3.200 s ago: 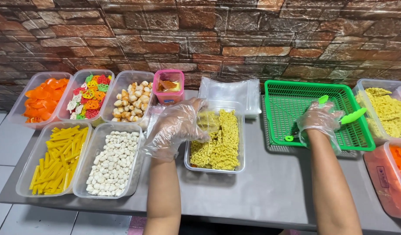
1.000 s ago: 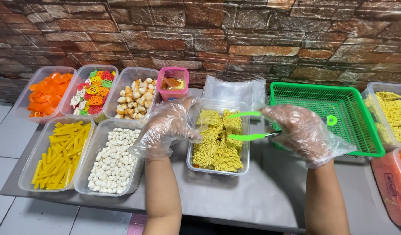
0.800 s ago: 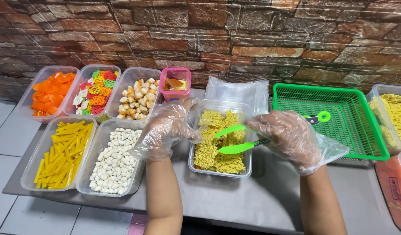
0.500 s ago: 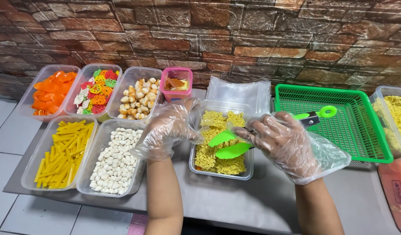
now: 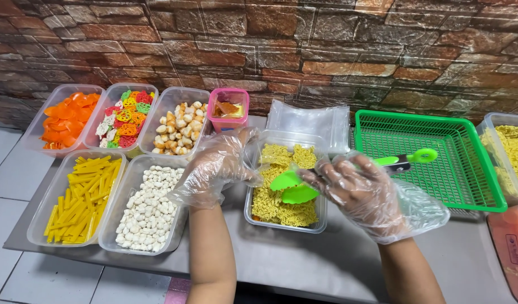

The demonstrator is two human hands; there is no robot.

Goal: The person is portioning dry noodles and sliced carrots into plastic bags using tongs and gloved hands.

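Green plastic tongs [image 5: 304, 186] sit in the right hand [image 5: 363, 194], whose gloved fingers close around the handle while the two scoop-shaped tips hover just over the yellow crinkled noodle pieces [image 5: 281, 191] in a clear tub [image 5: 285, 225] at the middle of the surface [image 5: 326, 264]. The left hand [image 5: 216, 169], also in a loose clear glove, curls against the tub's left rim; whether it pinches the rim or only rests there I cannot tell. Behind the tub lies a stack of clear bags [image 5: 309, 118], and to the right stands a green mesh basket [image 5: 433, 157]. To the left are tubs of white pellets [image 5: 149, 208] and yellow sticks [image 5: 81, 197], with orange chips [image 5: 64, 115], multicoloured wheels [image 5: 124, 115] and pale puffs [image 5: 177, 126] in the row behind.

The risk I see lies in the baggy gloves: slack film could catch between the tong arms, or slip on the smooth handle, and a loose grip would scatter brittle pieces over the rim. The light tub might also slide if the steadying hand lets up.
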